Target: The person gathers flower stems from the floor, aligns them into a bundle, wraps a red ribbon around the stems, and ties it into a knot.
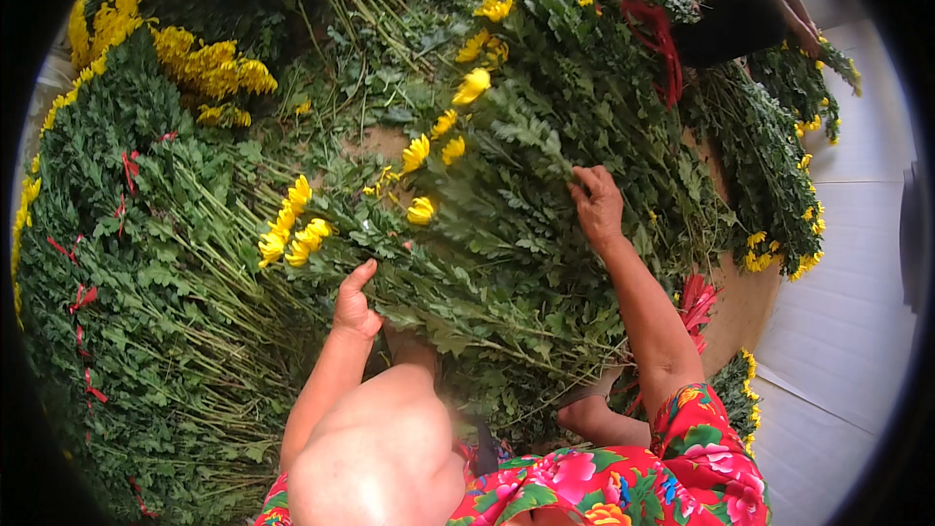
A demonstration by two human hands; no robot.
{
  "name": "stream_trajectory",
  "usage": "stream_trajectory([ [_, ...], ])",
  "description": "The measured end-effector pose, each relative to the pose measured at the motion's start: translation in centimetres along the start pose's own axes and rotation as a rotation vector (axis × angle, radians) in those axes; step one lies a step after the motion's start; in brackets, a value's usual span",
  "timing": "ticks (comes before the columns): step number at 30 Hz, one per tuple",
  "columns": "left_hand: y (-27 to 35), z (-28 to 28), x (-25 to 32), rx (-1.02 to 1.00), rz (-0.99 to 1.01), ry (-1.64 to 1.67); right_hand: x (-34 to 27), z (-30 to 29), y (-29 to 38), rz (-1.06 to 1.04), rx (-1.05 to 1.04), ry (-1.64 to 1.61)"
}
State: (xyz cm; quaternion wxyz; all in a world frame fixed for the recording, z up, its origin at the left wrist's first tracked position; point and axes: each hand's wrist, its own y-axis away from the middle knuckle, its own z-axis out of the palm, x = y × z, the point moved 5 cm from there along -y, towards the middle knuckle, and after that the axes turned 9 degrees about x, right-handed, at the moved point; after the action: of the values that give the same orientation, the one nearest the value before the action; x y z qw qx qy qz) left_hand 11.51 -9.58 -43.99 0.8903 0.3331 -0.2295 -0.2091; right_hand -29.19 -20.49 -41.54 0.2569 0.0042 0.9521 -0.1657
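Note:
Long leafy stems with yellow chrysanthemum blooms lie before me. My left hand is curled round a bundle of chrysanthemum stems, close below its yellow blooms; the fingers are hidden under the leaves. The cut ends of this bundle reach down to the right, near my foot. My right hand has its thumb and fingers closed on a chrysanthemum stem, whose leafy top points up and left over a pile of loose chrysanthemums.
Bundles tied with red ribbon are stacked at the left. Red ties lie at the right, with more red strips above. Another person's arm is at the upper right, near more flowers. My foot rests beside the stems.

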Motion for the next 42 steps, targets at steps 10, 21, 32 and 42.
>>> stream_trajectory([
  [10, -0.6, 0.2, -0.1, 0.007, -0.007, -0.028, 6.0, 1.0, -6.5, 0.232, -0.219, 0.456],
  [21, -0.6, 0.0, -0.2, -0.002, -0.011, -0.02, 4.5, -0.2, -4.7, 0.418, -0.413, -0.15],
  [32, -1.2, -0.4, -0.4, 0.028, -0.025, -0.016, 4.4, -2.1, -3.4, 0.117, -0.17, 0.246],
  [42, -1.0, -0.9, -0.5, 0.048, -0.015, -0.026, 2.2, 3.1, -3.9, 0.035, -0.113, 0.42],
])
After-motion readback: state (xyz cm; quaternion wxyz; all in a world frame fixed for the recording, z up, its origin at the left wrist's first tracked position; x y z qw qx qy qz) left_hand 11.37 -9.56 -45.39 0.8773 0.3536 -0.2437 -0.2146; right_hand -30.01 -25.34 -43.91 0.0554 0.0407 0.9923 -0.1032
